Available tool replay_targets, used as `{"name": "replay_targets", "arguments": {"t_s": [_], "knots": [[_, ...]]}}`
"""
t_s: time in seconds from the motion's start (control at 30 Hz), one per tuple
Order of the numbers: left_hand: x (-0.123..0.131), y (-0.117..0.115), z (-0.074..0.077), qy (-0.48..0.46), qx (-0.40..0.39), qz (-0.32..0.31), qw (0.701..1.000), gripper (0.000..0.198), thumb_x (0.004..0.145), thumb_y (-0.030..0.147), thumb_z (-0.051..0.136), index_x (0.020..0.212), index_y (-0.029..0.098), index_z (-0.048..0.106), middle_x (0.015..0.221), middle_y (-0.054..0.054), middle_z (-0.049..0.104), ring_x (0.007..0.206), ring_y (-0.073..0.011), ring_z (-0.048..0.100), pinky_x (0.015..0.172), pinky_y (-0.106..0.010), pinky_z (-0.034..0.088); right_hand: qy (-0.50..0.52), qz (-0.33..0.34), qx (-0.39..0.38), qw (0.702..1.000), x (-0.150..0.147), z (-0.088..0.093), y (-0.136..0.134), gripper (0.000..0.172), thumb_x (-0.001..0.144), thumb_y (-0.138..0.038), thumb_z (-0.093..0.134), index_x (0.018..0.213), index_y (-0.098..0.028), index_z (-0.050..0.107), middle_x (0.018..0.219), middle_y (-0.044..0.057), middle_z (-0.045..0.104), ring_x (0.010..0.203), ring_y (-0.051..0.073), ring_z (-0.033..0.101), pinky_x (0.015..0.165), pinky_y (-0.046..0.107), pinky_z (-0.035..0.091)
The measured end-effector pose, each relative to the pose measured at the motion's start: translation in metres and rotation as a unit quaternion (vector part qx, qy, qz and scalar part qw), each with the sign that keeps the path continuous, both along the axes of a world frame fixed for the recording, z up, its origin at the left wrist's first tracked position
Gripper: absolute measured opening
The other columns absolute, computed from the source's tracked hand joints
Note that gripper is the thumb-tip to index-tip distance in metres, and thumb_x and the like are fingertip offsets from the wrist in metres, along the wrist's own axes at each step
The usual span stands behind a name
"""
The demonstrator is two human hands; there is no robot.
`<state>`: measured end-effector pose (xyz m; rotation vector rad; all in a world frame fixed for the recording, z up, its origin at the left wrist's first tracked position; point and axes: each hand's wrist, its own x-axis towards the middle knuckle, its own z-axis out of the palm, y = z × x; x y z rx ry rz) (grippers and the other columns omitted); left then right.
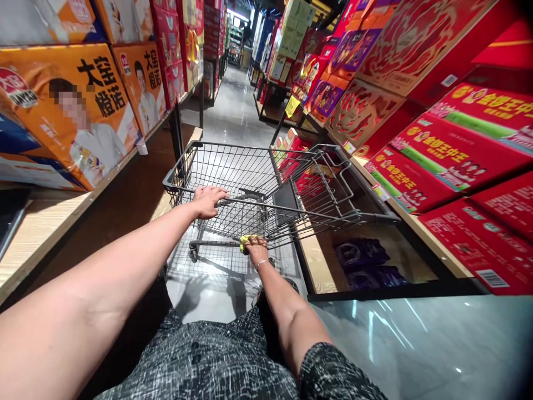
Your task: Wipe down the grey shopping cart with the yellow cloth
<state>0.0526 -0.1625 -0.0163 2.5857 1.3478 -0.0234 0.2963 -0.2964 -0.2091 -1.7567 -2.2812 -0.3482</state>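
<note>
A dark grey wire shopping cart point(233, 150) stands in front of me, turned across the aisle, with its basket over a lower frame on wheels. At the cart's near upper rail, my left hand point(209, 201) is closed over the bar. Lower down, my right hand point(255, 250), with a thin bracelet at the wrist, clasps a yellow-green cloth point(244, 243) against the near side of the cart. Much of the cloth is hidden under the fingers. No goods can be made out inside the basket.
On the left, a wooden shelf point(83, 214) carries orange boxes point(112, 72). On the right, red gift boxes point(441, 144) stack up close to the cart, with dark purple packs point(362, 253) on the low shelf. A grey tiled aisle point(237, 94) runs ahead between the displays.
</note>
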Motion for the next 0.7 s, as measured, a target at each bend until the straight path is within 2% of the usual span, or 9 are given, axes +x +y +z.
{"name": "replay_targets", "arguments": {"t_s": [0.03,0.1,0.2,0.3,0.4,0.5,0.57,0.63,0.7], "knots": [[0.0,0.0,0.0,0.001,0.0,0.0,1.0,0.071,0.07,0.013,0.058,0.138,0.033,0.052,0.159,0.002,0.038,0.144,-0.026,0.032,0.117,-0.048,0.02,-0.001,0.003,0.007,1.0,-0.001,0.005,-0.001,0.02,0.089,-0.014,0.066,0.097,-0.029,0.076,0.112,0.001,0.069,0.108,0.022,0.046,0.086,0.035,0.036],[0.0,0.002,0.0,0.001,0.001,0.0,1.0,0.071,0.071,0.013,0.058,0.139,0.033,0.051,0.16,0.002,0.037,0.144,-0.0262,0.032,0.117,-0.049,0.02,-0.002,0.008,0.023,1.0,0.003,0.026,-0.001,0.028,0.093,-0.018,0.063,0.113,-0.035,0.073,0.121,0.0,0.067,0.113,0.022,0.045,0.09,0.035,0.037],[0.0,0.004,-0.002,0.002,0.006,0.006,1.0,0.072,0.071,0.013,0.058,0.139,0.035,0.052,0.161,0.003,0.034,0.144,-0.0278,0.031,0.118,-0.05,0.018,0.007,0.003,0.096,0.995,0.018,0.075,0.006,0.04,0.096,-0.019,0.059,0.129,-0.041,0.065,0.132,0.0,0.062,0.122,0.023,0.04,0.099,0.038,0.035],[-0.003,0.006,-0.005,0.003,0.017,0.0,1.0,0.074,0.071,0.012,0.057,0.141,0.035,0.051,0.161,0.003,0.035,0.143,-0.0285,0.033,0.118,-0.05,0.018,0.0,-0.038,0.172,0.984,0.049,0.124,0.013,0.049,0.093,-0.013,0.057,0.133,-0.042,0.063,0.135,0.003,0.059,0.128,0.026,0.036,0.103,0.041,0.033],[-0.008,0.011,-0.007,0.003,0.025,-0.017,1.0,0.076,0.071,0.01,0.054,0.143,0.034,0.05,0.159,0.003,0.038,0.142,-0.0265,0.035,0.118,-0.049,0.02,-0.036,-0.094,0.161,0.982,0.097,0.16,0.005,0.05,0.092,-0.012,0.054,0.135,-0.037,0.062,0.135,0.007,0.06,0.126,0.026,0.037,0.099,0.042,0.033],[-0.012,0.019,-0.008,0.007,0.032,-0.023,0.999,0.076,0.071,0.008,0.052,0.143,0.034,0.05,0.158,0.003,0.04,0.142,-0.0247,0.037,0.118,-0.048,0.021,-0.059,-0.168,0.144,0.973,0.147,0.184,-0.019,0.048,0.091,-0.013,0.054,0.134,-0.031,0.063,0.132,0.008,0.062,0.119,0.026,0.04,0.092,0.041,0.034],[-0.009,0.023,-0.009,0.015,0.04,-0.01,0.999,0.077,0.07,0.007,0.053,0.142,0.035,0.051,0.158,0.002,0.04,0.143,-0.0254,0.036,0.12,-0.049,0.019,-0.067,-0.208,0.135,0.967,0.168,0.195,-0.034,0.049,0.089,-0.013,0.054,0.133,-0.03,0.063,0.133,0.008,0.062,0.118,0.027,0.039,0.089,0.041,0.034],[-0.003,0.021,-0.009,0.026,0.043,0.029,0.998,0.075,0.07,0.008,0.056,0.141,0.034,0.053,0.16,-0.001,0.037,0.148,-0.0292,0.028,0.122,-0.054,0.014,-0.058,-0.228,0.127,0.964,0.172,0.198,-0.039,0.051,0.085,-0.012,0.055,0.132,-0.03,0.063,0.133,0.009,0.061,0.118,0.028,0.037,0.089,0.042,0.035],[0.008,0.012,-0.009,0.025,0.043,0.08,0.996,0.072,0.073,0.01,0.058,0.142,0.03,0.052,0.162,-0.005,0.031,0.153,-0.0336,0.016,0.122,-0.061,0.007,-0.02,-0.24,0.133,0.961,0.159,0.192,-0.032,0.057,0.08,-0.009,0.056,0.133,-0.028,0.062,0.133,0.01,0.059,0.116,0.029,0.037,0.091,0.043,0.037]]}}
